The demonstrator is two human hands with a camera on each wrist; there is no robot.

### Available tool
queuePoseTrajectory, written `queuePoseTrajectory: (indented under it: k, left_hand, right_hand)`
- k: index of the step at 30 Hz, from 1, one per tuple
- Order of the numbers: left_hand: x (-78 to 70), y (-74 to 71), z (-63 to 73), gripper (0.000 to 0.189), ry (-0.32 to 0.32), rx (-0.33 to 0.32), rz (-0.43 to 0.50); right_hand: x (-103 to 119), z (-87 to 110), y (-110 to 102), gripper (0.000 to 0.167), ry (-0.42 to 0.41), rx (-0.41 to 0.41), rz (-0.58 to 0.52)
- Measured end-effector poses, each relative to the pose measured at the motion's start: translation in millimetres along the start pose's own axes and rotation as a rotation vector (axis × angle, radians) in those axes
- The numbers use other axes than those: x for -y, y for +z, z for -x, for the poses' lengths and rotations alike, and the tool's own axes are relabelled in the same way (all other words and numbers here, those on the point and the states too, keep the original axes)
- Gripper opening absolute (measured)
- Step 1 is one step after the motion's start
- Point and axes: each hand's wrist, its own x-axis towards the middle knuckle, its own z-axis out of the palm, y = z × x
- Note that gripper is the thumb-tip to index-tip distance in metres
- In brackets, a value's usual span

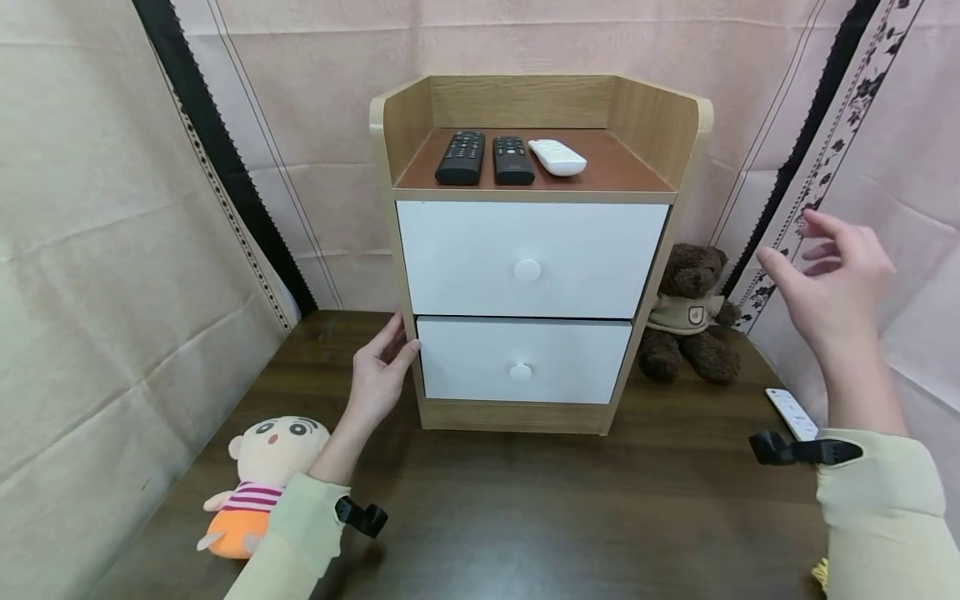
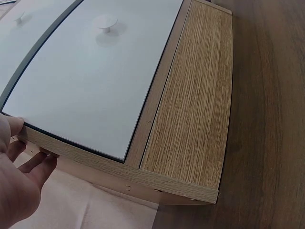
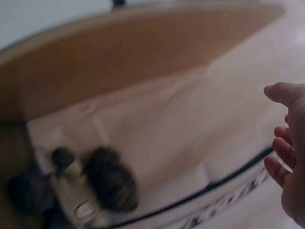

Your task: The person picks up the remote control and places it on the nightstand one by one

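A small wooden two-drawer cabinet (image 1: 517, 415) with white drawer fronts and round white knobs stands upright on the table. Both drawers, the upper one (image 1: 465, 258) and the lower one (image 1: 465, 367), sit closed. My left hand (image 1: 377, 375) rests against the cabinet's left side, thumb at its front edge and fingertips on the side panel; the left wrist view shows this hand (image 2: 21, 181) up close. Raised in the air to the right of the cabinet, my right hand (image 1: 840, 287) holds nothing, its fingers loosely bent. Two black remotes (image 1: 461, 158) and a white remote (image 1: 557, 157) lie on the cabinet's brown top.
Left of the cabinet lies a plush doll (image 1: 251, 500) in orange shorts, partly behind my left forearm. A brown teddy bear (image 1: 686, 321) sits at the cabinet's right. Another white remote (image 1: 792, 414) lies beside my right wrist. Pale curtains (image 1: 315, 100) surround the dark wooden table (image 1: 570, 517).
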Motion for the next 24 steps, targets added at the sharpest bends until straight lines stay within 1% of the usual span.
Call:
queuePoseTrajectory:
  k: [6, 8, 11, 13, 19, 24]
  left_hand:
    - [0.3, 0.6, -0.7, 0.056, -0.005, -0.002, 0.007]
    - [0.9, 0.6, -0.7, 0.056, -0.005, -0.002, 0.008]
    - [2.0, 0.4, -0.2, 0.056, -0.003, 0.000, 0.009]
    - [2.3, 0.5, -0.4, 0.056, 0.000, 0.003, 0.010]
    - [0.9, 0.2, -0.7, 0.056, 0.000, -0.002, 0.013]
    - [-0.1, -0.3, 0.7, 0.056, -0.012, 0.001, 0.011]
  right_hand:
    - [-58.7, 12.6, -7.1, 0.062, 0.249, -0.002, 0.038]
    - [-76.8, 18.7, -7.9, 0.064, 0.316, 0.009, 0.060]
    - [-101.5, 29.0, -7.0, 0.066, 0.390, 0.036, 0.105]
    - [-116.0, 35.8, -5.8, 0.066, 0.422, 0.064, 0.141]
    - [-153.0, 56.7, -1.0, 0.066, 0.466, 0.135, 0.236]
    - [-181.4, 74.3, -1.7, 0.067, 0.508, 0.240, 0.293]
